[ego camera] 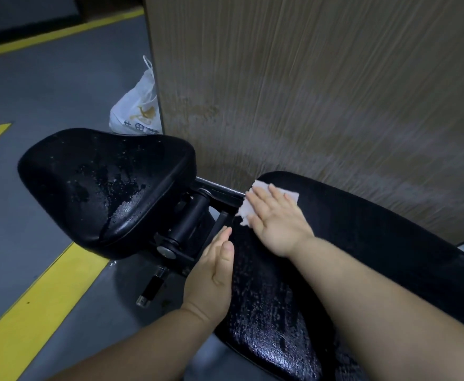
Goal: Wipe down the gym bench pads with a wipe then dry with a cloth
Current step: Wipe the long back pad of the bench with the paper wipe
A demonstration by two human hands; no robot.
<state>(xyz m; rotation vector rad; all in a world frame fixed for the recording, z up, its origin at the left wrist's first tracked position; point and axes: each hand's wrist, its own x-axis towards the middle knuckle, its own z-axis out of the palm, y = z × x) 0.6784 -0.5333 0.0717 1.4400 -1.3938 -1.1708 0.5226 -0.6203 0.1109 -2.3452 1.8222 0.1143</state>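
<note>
My right hand (277, 218) presses the wipe (256, 187) flat on the back pad (362, 229) (beaded wet) at mid-frame, fingers straight; my left hand (214, 270), fingers also straight, touches the pad's edge.

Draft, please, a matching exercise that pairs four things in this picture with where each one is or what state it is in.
Column one: 1 wipe; 2 seat pad; 3 plastic bag; 4 left hand.
Column two: A on the floor beside the wooden panel; B pressed under the right hand on the long pad; C at the long pad's near edge, holding nothing; D beaded with droplets.
Pairs: 1-B; 2-D; 3-A; 4-C.
</note>
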